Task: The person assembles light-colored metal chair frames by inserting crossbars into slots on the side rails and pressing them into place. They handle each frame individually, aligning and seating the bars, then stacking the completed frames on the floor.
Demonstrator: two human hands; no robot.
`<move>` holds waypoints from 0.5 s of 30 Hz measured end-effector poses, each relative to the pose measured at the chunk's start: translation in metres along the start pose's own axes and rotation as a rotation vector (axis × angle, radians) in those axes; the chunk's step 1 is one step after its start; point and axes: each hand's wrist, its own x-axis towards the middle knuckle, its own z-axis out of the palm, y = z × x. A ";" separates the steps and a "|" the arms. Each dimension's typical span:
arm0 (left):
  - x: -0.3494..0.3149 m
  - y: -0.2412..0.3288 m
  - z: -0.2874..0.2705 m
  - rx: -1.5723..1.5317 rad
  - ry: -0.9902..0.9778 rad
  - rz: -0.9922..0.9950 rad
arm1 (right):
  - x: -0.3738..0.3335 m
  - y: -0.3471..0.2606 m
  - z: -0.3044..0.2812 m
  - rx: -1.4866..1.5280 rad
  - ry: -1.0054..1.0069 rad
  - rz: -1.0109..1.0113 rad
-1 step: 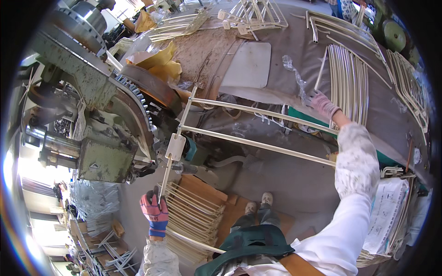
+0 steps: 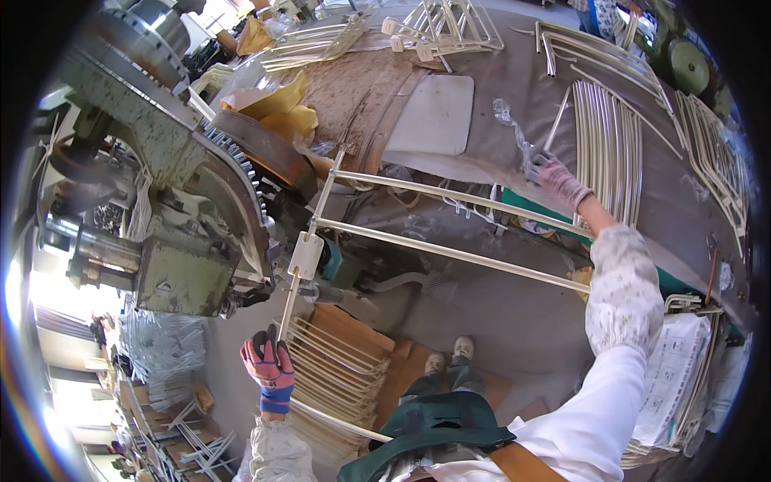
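Left hand (image 2: 269,371) closes around one end of the pale frame (image 2: 306,257), right of the green machine (image 2: 183,273). Farther right, right hand (image 2: 560,183) meets a thin rod (image 2: 558,119); its grip I cannot tell. From my station, the frame looks already joined; what is left, unclear.

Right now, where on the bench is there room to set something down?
The pale board looks bare; so does the brown cover between the clear plastic and the tube at your right hand. Crowded: farther right, with a row of tubes, then bent tubes.
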 end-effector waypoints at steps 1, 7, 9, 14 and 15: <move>0.000 0.011 -0.003 -0.117 0.026 -0.016 | 0.028 -0.017 -0.055 0.184 0.246 -0.094; 0.077 0.163 0.033 -0.999 -0.172 -0.382 | 0.099 -0.112 -0.187 0.278 0.212 -0.249; 0.107 0.209 0.047 -1.472 -0.203 -0.610 | 0.108 -0.133 -0.182 0.311 0.419 -0.295; 0.134 0.220 0.043 -1.554 -0.104 -0.759 | 0.107 -0.184 -0.252 0.381 0.323 -0.331; 0.132 0.218 0.041 -1.472 -0.077 -0.694 | 0.105 -0.187 -0.261 0.374 0.365 -0.333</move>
